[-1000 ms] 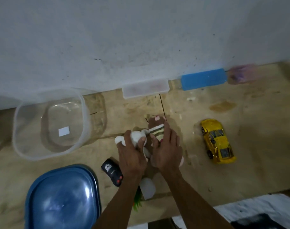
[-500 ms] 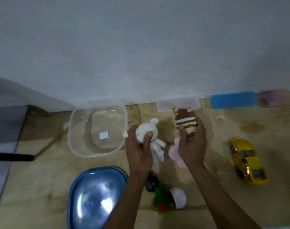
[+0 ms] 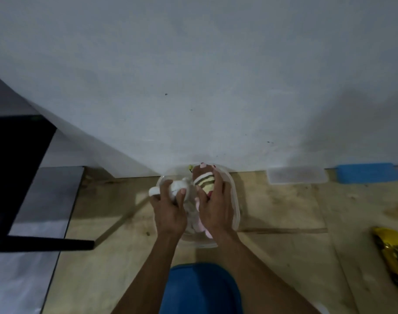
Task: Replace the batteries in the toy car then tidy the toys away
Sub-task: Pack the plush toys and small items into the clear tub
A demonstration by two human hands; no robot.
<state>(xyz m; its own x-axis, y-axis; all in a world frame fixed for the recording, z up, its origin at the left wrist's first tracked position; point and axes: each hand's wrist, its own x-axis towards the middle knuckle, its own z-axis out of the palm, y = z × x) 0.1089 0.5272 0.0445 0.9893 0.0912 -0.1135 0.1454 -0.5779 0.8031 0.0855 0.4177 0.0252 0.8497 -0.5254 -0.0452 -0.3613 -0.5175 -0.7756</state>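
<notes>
- Nearest me, the blue lid point(image 3: 202, 288) lies flat on the wooden table point(image 3: 284, 257), between my forearms, its near edge cut off by the bottom of the view.
- My left hand point(image 3: 169, 209) is clamped around a white plush toy point(image 3: 178, 185), thumb and fingers wrapped over it.
- My right hand point(image 3: 216, 207) is clamped around a striped plush toy point(image 3: 205, 180) with brown, cream and yellow bands; its long axis runs away from me toward the wall, and pink fabric shows below my palm.
- Both hands sit close side by side over the clear tub point(image 3: 235, 207), the toys inside its rim. Whether they touch its bottom I cannot tell.
- The yellow toy car point(image 3: 393, 257) sits well apart at the right edge, partly cut off, lying along a line from far-left to near-right.
- Bare table lies open between the tub and the car, and to the left up to a black chair point(image 3: 16, 177).
- Against the grey wall point(image 3: 193, 75), a clear flat lid point(image 3: 296, 175) and a blue flat piece point(image 3: 365, 173) rest at the table's far edge.
- No writing or label is readable.
</notes>
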